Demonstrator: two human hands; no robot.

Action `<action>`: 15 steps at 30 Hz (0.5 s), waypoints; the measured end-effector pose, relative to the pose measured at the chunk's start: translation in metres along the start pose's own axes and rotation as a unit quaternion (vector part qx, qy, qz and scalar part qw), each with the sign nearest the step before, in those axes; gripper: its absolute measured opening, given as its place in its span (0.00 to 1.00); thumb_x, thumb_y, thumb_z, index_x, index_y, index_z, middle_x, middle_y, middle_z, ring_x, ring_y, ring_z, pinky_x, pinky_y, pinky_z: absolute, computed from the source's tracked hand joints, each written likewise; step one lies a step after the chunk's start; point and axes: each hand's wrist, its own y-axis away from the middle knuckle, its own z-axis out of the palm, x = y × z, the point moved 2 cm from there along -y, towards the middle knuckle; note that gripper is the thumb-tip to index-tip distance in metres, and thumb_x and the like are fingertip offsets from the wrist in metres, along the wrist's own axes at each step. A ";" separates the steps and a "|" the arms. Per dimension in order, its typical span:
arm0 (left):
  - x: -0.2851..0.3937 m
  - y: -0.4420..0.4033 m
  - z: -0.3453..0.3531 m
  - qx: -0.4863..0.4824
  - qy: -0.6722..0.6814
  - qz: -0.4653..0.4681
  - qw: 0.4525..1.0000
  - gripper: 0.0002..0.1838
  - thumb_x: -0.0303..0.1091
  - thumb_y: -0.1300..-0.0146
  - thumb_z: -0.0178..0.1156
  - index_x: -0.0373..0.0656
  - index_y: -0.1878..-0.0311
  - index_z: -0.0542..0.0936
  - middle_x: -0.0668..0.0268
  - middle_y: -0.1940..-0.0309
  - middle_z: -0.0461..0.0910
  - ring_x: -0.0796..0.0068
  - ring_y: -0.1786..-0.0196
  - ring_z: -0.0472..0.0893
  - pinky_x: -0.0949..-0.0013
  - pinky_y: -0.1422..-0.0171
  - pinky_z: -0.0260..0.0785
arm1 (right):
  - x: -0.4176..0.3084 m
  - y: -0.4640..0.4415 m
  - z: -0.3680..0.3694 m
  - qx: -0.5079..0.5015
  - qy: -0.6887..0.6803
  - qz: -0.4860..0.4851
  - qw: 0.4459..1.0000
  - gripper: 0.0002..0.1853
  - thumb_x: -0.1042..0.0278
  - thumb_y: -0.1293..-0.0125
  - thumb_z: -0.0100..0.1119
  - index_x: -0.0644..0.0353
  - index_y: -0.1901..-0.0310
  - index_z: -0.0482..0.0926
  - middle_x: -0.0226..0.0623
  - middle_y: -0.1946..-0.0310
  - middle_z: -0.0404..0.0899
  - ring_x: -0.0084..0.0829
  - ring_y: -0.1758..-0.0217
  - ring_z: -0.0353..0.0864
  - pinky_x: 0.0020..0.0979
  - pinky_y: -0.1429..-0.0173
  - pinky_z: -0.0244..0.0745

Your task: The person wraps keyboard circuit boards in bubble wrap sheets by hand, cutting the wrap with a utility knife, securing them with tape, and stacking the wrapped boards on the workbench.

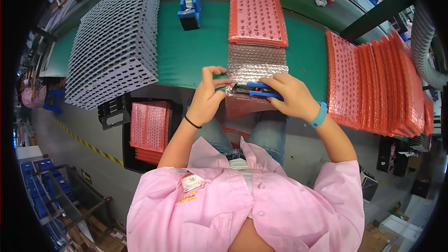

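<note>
In the head view my right hand [295, 97] is wrapped around a blue and black hand stapler [257, 89], its jaws pointing left. The stapler lies across a silver bubble-wrap sheet [256, 58] near the table's front edge. My left hand [208, 94] pinches the left edge of that sheet, close to the stapler's tip. Behind it, a stack of red bubble-wrapped boards [257, 11] rests on the sheet's far part. A reddish flap of wrap [245, 106] hangs over the front edge. The exact contact between jaws and wrap is too small to make out.
A tall stack of grey slotted boards [114, 37] stands on the green table [191, 56] at left. Behind is a blue tape dispenser [190, 8]. Red wrapped packs [373, 84] stand in a row at right. Below left, a black crate [127, 147] holds red packs.
</note>
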 end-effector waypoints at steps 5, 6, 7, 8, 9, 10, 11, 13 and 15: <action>0.009 -0.017 -0.016 0.046 0.004 -0.025 0.999 0.22 0.21 0.41 0.54 0.38 0.43 0.65 0.57 0.46 0.74 0.64 0.52 0.82 0.68 0.49 0.73 | -0.021 -0.006 0.006 0.039 0.063 -0.018 0.997 0.26 0.66 0.46 0.65 0.57 0.43 0.75 0.38 0.56 0.75 0.41 0.57 0.74 0.36 0.49 0.71; 0.012 -0.024 -0.020 0.062 -0.028 -0.009 0.998 0.21 0.22 0.40 0.55 0.38 0.43 0.65 0.58 0.47 0.75 0.66 0.53 0.81 0.69 0.50 0.73 | -0.025 -0.006 0.004 0.052 0.076 -0.008 0.996 0.26 0.65 0.45 0.65 0.58 0.43 0.75 0.38 0.56 0.75 0.41 0.56 0.74 0.37 0.48 0.71; 0.014 -0.032 -0.024 0.078 -0.059 0.008 0.995 0.21 0.23 0.39 0.56 0.39 0.43 0.65 0.58 0.48 0.76 0.68 0.55 0.81 0.70 0.52 0.73 | -0.026 -0.009 0.002 0.064 0.090 0.004 0.994 0.26 0.65 0.45 0.65 0.58 0.43 0.74 0.38 0.55 0.75 0.41 0.56 0.74 0.37 0.47 0.71; 0.011 -0.045 -0.035 0.139 -0.052 0.030 0.988 0.19 0.27 0.38 0.58 0.40 0.43 0.69 0.60 0.50 0.76 0.70 0.57 0.80 0.72 0.54 0.73 | -0.026 -0.014 -0.004 0.066 0.090 0.000 0.994 0.26 0.65 0.45 0.65 0.58 0.43 0.74 0.38 0.55 0.75 0.41 0.56 0.74 0.37 0.47 0.71; 0.008 -0.062 -0.048 0.198 -0.044 0.051 0.978 0.18 0.30 0.37 0.60 0.41 0.44 0.73 0.61 0.51 0.77 0.72 0.59 0.79 0.74 0.56 0.72 | -0.027 -0.019 -0.013 0.063 0.062 0.001 0.996 0.25 0.65 0.44 0.65 0.58 0.43 0.74 0.38 0.55 0.75 0.41 0.56 0.74 0.37 0.47 0.71; 0.011 -0.078 -0.055 0.200 -0.045 0.052 0.977 0.18 0.30 0.37 0.60 0.41 0.44 0.73 0.61 0.51 0.77 0.72 0.59 0.79 0.74 0.56 0.72 | -0.028 -0.023 -0.024 0.060 0.033 0.004 0.998 0.25 0.64 0.44 0.65 0.58 0.44 0.75 0.38 0.55 0.75 0.42 0.56 0.74 0.37 0.48 0.71; 0.013 -0.095 -0.064 0.253 -0.018 -0.008 0.967 0.15 0.33 0.37 0.62 0.42 0.48 0.77 0.62 0.54 0.79 0.72 0.60 0.79 0.74 0.56 0.72 | -0.029 -0.028 -0.034 0.056 0.004 0.007 0.998 0.24 0.64 0.43 0.64 0.58 0.44 0.75 0.39 0.55 0.75 0.42 0.56 0.75 0.37 0.48 0.72; 0.010 -0.122 -0.079 0.304 0.010 -0.064 0.950 0.14 0.37 0.38 0.63 0.42 0.51 0.81 0.63 0.56 0.80 0.72 0.62 0.79 0.73 0.57 0.72 | -0.028 -0.038 -0.044 0.053 -0.024 0.009 0.998 0.24 0.64 0.43 0.64 0.58 0.44 0.75 0.39 0.55 0.75 0.42 0.56 0.75 0.37 0.49 0.72; 0.003 -0.150 -0.095 0.359 -0.163 -0.054 0.918 0.14 0.39 0.40 0.65 0.41 0.55 0.84 0.63 0.59 0.82 0.72 0.62 0.79 0.73 0.58 0.71 | -0.021 -0.057 -0.054 0.050 -0.003 -0.001 0.999 0.21 0.63 0.42 0.63 0.59 0.46 0.77 0.40 0.56 0.76 0.43 0.56 0.76 0.38 0.50 0.73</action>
